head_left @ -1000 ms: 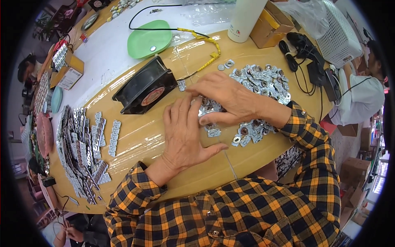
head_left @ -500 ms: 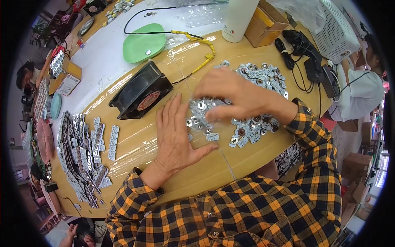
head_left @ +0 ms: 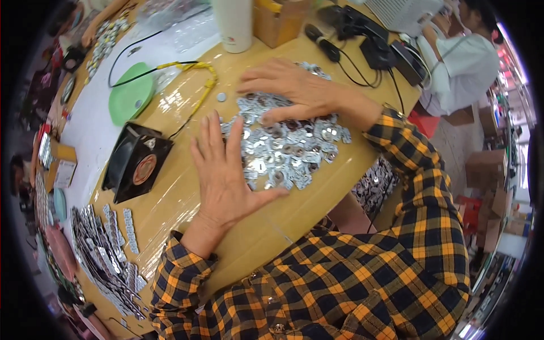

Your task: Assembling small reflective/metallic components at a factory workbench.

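A heap of small silvery boards with round and square metal parts point(head_left: 286, 150) lies on the tan tabletop between my hands. Along its left side, my left hand point(head_left: 221, 178) rests flat with fingers spread, the thumb reaching along the near edge. My right hand point(head_left: 294, 93) arches over the far side of the heap, fingers stretched out and thumb apart; its fingertips touch or hover by the boards, with nothing visibly held. Beyond my left fingertips sits a single small round silver disc point(head_left: 221, 97).
A black box fan point(head_left: 139, 161) stands at left, wired with yellow-taped cable, near a green dish point(head_left: 131, 93). Long board strips point(head_left: 102, 255) lie far left. At the back are a white cylinder point(head_left: 233, 25), cardboard box point(head_left: 280, 22) and black adapters point(head_left: 377, 52). Other people sit around.
The view has swung to the right. Loose boards now sit closer together in one heap. My right hand has moved to its far side, and the small disc beyond my left hand has come into sight.
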The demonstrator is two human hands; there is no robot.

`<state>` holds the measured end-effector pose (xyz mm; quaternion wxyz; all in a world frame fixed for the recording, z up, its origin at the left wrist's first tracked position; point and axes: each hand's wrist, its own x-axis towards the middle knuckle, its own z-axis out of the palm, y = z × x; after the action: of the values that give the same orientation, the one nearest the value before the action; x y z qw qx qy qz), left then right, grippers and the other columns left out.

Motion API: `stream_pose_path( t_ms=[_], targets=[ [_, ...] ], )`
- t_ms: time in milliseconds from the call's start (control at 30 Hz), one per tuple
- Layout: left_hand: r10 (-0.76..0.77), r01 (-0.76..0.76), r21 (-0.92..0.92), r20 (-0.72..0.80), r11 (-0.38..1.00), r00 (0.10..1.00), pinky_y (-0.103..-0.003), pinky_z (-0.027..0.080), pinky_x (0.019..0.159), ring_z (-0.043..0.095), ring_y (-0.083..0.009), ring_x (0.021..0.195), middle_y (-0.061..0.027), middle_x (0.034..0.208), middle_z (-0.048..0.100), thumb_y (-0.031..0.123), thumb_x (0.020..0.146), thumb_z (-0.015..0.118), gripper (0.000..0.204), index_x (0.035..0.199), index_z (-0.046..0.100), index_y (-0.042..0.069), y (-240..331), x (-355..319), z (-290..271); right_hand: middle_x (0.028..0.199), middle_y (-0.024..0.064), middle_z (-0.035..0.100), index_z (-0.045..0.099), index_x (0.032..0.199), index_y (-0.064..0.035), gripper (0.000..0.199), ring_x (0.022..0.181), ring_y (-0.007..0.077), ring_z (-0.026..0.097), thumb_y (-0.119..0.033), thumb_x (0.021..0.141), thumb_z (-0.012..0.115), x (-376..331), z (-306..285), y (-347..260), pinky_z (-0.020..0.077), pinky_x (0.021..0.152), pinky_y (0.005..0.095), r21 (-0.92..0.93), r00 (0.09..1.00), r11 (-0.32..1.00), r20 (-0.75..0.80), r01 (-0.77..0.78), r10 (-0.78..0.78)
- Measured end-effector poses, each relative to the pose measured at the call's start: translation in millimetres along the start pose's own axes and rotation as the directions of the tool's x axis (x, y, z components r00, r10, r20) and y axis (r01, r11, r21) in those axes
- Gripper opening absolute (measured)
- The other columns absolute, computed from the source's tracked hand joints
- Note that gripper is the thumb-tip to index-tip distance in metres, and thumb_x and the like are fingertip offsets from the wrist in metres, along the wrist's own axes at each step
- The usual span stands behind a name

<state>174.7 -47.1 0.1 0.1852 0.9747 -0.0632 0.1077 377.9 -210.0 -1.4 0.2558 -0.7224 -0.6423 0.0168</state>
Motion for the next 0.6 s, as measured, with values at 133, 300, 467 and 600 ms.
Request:
stream_pose_path(
  t_ms=[133, 300, 467, 600],
  targets=[
    [0.032, -0.028, -0.058, 0.075, 0.998, 0.997, -0.063, 0.011, 0.109, 0.016, -0.0453, 0.141, -0.0293, 0.150, 0.021, 0.070, 0.057, 0.075, 0.123, 0.147, 0.024, 0.003, 7, 15, 7, 0.131, 0.0143, 0.051, 0.058, 0.124, -0.0062, 0.054, 0.123, 0.0330, 0.043, -0.043, 0.084, 0.064, -8, -2, 8, 0.0313, 0.106, 0.0433, -0.012, 0.997, 0.998, 0.049, 0.064, -0.063],
    [0.035, -0.032, -0.062, 0.042, 0.998, 0.999, -0.067, 0.009, 0.106, 0.013, -0.0475, 0.141, -0.0280, 0.151, 0.018, 0.073, 0.051, 0.076, 0.128, 0.147, 0.024, 0.006, 33, 2, 10, 0.132, 0.0149, 0.050, 0.057, 0.125, -0.0066, 0.056, 0.125, 0.0327, 0.042, -0.046, 0.086, 0.061, -27, -18, 25, 0.0306, 0.107, 0.0438, -0.138, 0.998, 0.990, -0.054, -0.036, 0.029],
    [-0.059, 0.058, 0.020, 0.012, 0.998, 0.998, -0.069, 0.010, 0.104, 0.011, -0.0490, 0.141, -0.0279, 0.152, 0.017, 0.074, 0.052, 0.074, 0.127, 0.147, 0.025, 0.006, 68, 19, 26, 0.134, 0.0172, 0.050, 0.055, 0.127, -0.0047, 0.053, 0.125, 0.0339, 0.044, -0.041, 0.088, 0.060, -47, -16, 23, 0.0332, 0.106, 0.0423, -0.060, 0.977, 0.992, -0.190, -0.114, 0.100],
    [-0.058, 0.058, 0.002, -0.018, 0.998, 0.998, -0.067, 0.012, 0.104, 0.012, -0.0495, 0.140, -0.0279, 0.151, 0.018, 0.073, 0.055, 0.074, 0.123, 0.147, 0.027, 0.006, 61, 20, 33, 0.135, 0.0210, 0.048, 0.055, 0.125, 0.0004, 0.053, 0.125, 0.0372, 0.045, -0.037, 0.088, 0.061, -92, -36, -18, 0.0334, 0.106, 0.0436, 0.111, 0.934, 0.963, -0.240, -0.245, 0.265]
  ],
)
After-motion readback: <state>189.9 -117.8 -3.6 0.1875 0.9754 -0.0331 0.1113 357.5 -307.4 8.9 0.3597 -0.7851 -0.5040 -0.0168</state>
